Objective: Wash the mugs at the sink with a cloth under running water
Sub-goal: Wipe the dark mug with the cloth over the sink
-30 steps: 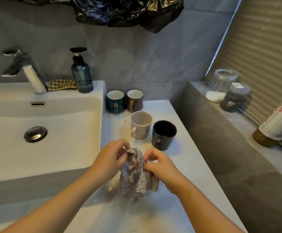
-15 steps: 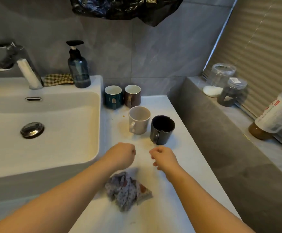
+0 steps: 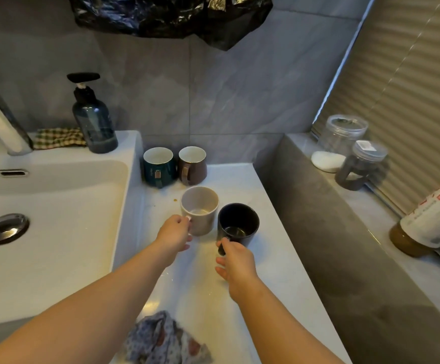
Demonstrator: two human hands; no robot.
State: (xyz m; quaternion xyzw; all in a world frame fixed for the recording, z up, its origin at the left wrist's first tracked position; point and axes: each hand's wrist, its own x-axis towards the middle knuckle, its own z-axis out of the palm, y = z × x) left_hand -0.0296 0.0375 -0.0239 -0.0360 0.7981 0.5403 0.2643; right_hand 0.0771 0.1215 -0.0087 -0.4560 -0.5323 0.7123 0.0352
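**Two mugs taken by the handle — washing not yet begun**

The left hand [image 3: 174,233] has its fingers curled round the handle of the beige mug [image 3: 200,208]. The right hand [image 3: 236,261] pinches the handle of the black mug [image 3: 238,223] between thumb and forefinger, with its other fingers hanging loose below. Both mugs stand upright and close together near the middle of the bench [image 3: 240,311], and neither looks lifted. A dark residue shows in the bottom of the black one.

Two more mugs wait at the back edge of the bench, touching or nearly so: a teal mug [image 3: 158,166] just beside the sink [image 3: 132,179], and a brown mug [image 3: 192,164] to its right. The patterned cloth [image 3: 163,340] lies crumpled at the near edge of the bench, in neither hand.

By my judgement the task is at its very start. No water can be seen falling from the tap [image 3: 1,124], which is partly cut off at the frame's edge, and the basin looks dry. No mug has reached the sink, and nothing shows that any has been cleaned. Everything is left to do — carry the mugs over, run the water, fetch the cloth and wipe all four. Brownish spots mark the bench beside the beige mug.
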